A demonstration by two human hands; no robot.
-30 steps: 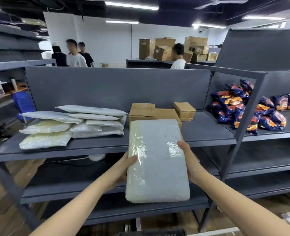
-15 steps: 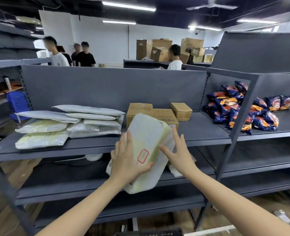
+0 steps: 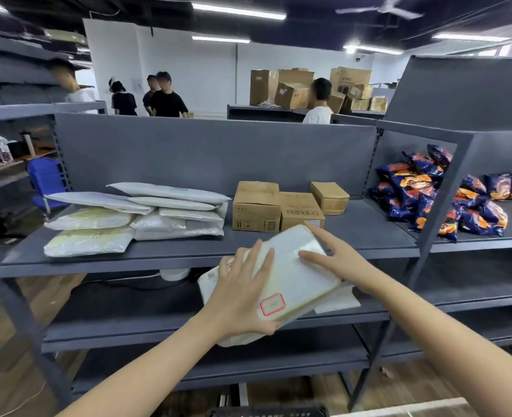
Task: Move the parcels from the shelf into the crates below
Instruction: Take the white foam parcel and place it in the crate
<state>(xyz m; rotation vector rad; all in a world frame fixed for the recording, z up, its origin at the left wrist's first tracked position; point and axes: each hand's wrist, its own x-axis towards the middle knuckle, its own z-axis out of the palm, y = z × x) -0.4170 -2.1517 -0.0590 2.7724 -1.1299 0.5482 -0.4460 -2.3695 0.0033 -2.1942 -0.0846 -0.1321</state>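
Observation:
I hold a white padded parcel (image 3: 293, 275) with a red-framed label, tilted in front of the grey shelf (image 3: 188, 251). My left hand (image 3: 242, 293) grips its lower left side, thumb underneath. My right hand (image 3: 336, 257) lies on its upper right with fingers straight. A second white mailer shows beneath it. On the shelf, a stack of white mailers (image 3: 137, 215) lies at left and three cardboard boxes (image 3: 278, 206) stand in the middle. The rim of a black crate (image 3: 266, 412) peeks in at the bottom edge.
Blue and orange snack bags (image 3: 447, 200) fill the neighbouring shelf to the right, behind a grey upright post (image 3: 441, 206). Lower shelf boards run beneath. Several people and stacked cartons (image 3: 293, 85) stand in the background. A blue chair (image 3: 44, 179) is at far left.
The parcel was turned over from its plain face to the labelled one and tilted. My left hand moved on top of it, and my right hand shifted to its upper right.

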